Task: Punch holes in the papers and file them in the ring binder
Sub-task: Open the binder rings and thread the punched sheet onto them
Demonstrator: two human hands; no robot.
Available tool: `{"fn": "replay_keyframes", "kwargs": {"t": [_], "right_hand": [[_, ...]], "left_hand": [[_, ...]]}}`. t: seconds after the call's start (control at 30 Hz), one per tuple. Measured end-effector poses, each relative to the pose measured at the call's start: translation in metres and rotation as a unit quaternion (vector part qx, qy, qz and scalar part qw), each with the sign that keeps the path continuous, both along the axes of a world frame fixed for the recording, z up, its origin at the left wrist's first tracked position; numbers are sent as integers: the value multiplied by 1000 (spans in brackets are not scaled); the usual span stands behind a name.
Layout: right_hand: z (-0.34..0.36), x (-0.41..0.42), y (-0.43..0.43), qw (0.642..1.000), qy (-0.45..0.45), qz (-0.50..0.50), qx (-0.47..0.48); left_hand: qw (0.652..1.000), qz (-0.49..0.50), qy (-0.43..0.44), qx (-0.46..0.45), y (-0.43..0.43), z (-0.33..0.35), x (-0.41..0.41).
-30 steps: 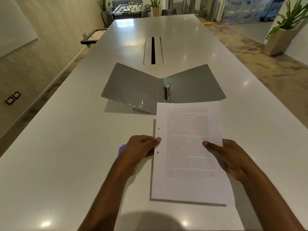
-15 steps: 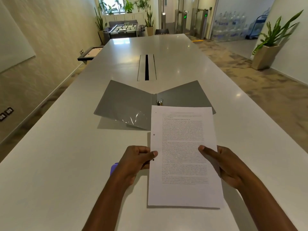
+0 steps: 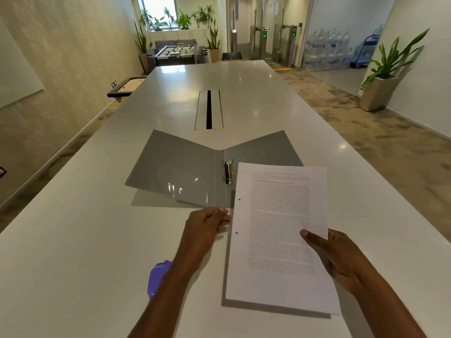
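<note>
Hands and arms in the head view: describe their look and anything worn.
Both forearms are bare to the frame edge, no sleeves showing. Left hand and right hand carry no gloves, rings, watch or bracelet that can be seen.
</note>
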State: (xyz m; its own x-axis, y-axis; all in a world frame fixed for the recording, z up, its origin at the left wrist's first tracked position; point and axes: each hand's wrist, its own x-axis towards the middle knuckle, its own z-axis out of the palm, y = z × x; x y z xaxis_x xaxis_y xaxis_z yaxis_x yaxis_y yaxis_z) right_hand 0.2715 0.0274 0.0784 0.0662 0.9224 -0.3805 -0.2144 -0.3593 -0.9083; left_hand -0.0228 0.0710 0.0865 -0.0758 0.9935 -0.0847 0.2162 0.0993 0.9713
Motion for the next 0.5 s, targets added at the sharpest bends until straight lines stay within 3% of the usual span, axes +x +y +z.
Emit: {"fn": "replay_keyframes", "kwargs": {"t": [0.07, 0.17, 0.37, 0.5], "right_hand": [[1, 6, 4, 1000, -10, -17, -3], [3, 12, 12, 999, -12, -33, -7], [13, 14, 28, 999, -19, -41, 4], [20, 17, 32, 999, 5, -41, 16]], "left_hand": [[974, 11, 195, 111, 17, -10, 3], [929, -53, 335, 149, 46, -32, 9], [862, -64, 497, 78, 105, -44, 21], [859, -65, 507, 24, 147, -47, 24]]}}
